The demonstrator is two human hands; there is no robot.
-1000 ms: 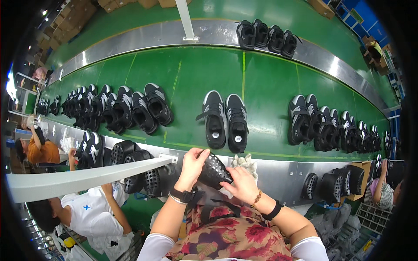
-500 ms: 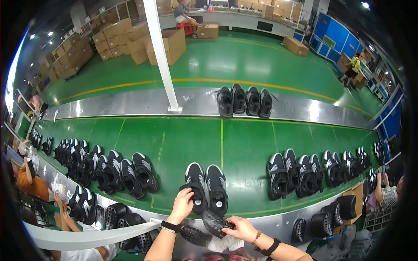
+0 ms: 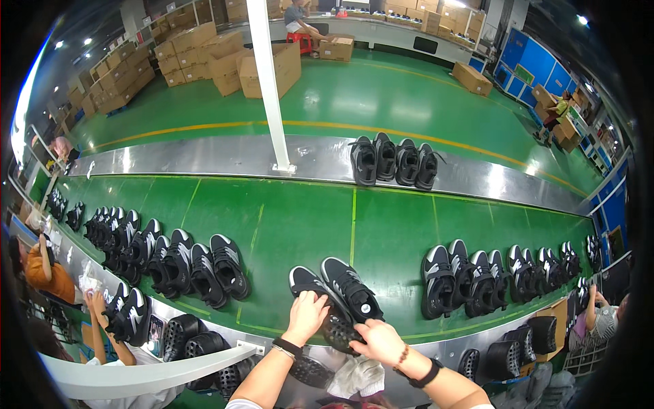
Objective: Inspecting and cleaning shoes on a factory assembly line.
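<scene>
Two black-and-white sneakers stand side by side in front of me, toes pointing away and to the left. My left hand [image 3: 308, 319] is closed over the opening of the left sneaker [image 3: 304, 277], hiding its heel and collar. In my right hand [image 3: 383, 343] is a dark, dimpled, sole-shaped piece [image 3: 338, 330], pinched at its near end behind the heels. The right sneaker [image 3: 350, 286] is beside it, with a round white sticker visible inside. A similar dark dimpled piece [image 3: 311, 371] lies on the metal ledge near my left wrist, next to a white cloth bundle [image 3: 357, 377].
Sneakers line the green belt [image 3: 293, 221] at left [image 3: 202, 276] and right [image 3: 438, 281]. Several more [image 3: 407, 162] sit on the far metal ledge. A white post [image 3: 267, 82] rises there; a curved white bar [image 3: 163, 371] crosses lower left. Co-workers [image 3: 51, 266] sit on both sides.
Both sneakers have turned, their heels swinging right. My left hand has moved right and over the left sneaker's opening. My right hand has risen slightly rightward with the dimpled piece.
</scene>
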